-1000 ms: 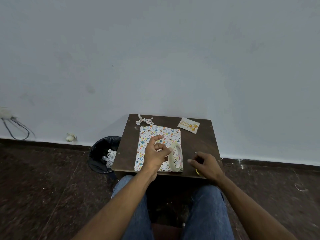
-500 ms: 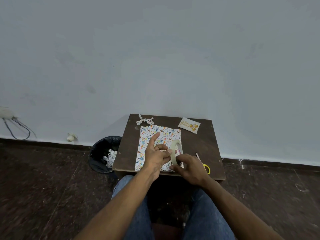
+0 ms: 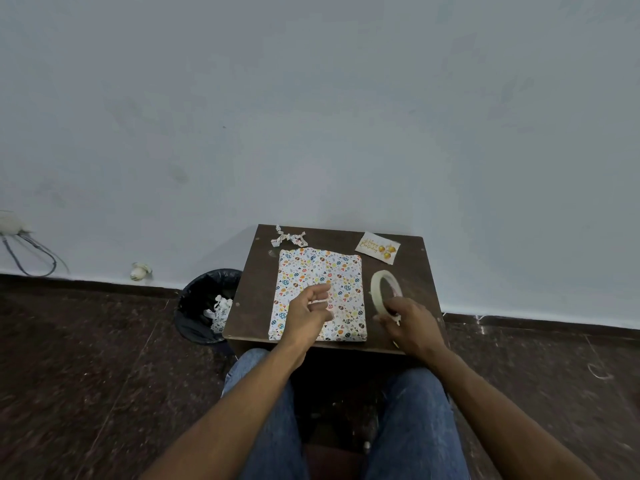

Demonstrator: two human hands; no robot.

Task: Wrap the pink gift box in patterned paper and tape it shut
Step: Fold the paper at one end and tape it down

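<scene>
**Tape roll carried off to the right of the wrapped box**

Half a second ago both hands met at the tape roll over the near edge of the parcel; now the right hand (image 3: 412, 325) has drawn the masking tape roll (image 3: 385, 289) out to the right, where it stands on edge on the brown table (image 3: 251, 296), just beside the wrapped gift box (image 3: 320, 273). That hand's fingers curl round the roll's near rim. The left hand (image 3: 308, 311) hovers over the parcel with fingers loosely spread, holding nothing that shows; whether a cut strip clings to a fingertip is too small to tell.

No pink shows on the box, which lies flat at the table's middle, fully covered in patterned paper.

The step in hand looks like freeing a length of tape. To do it well, steady the roll with the right hand, peel with the left, keep the strip taut, and lay it squarely across the paper's seam before pressing down.

A paper bow (image 3: 289, 236) and a birthday card (image 3: 378, 247) lie at the far edge, and a bin (image 3: 202, 306) stands to the table's left.
</scene>
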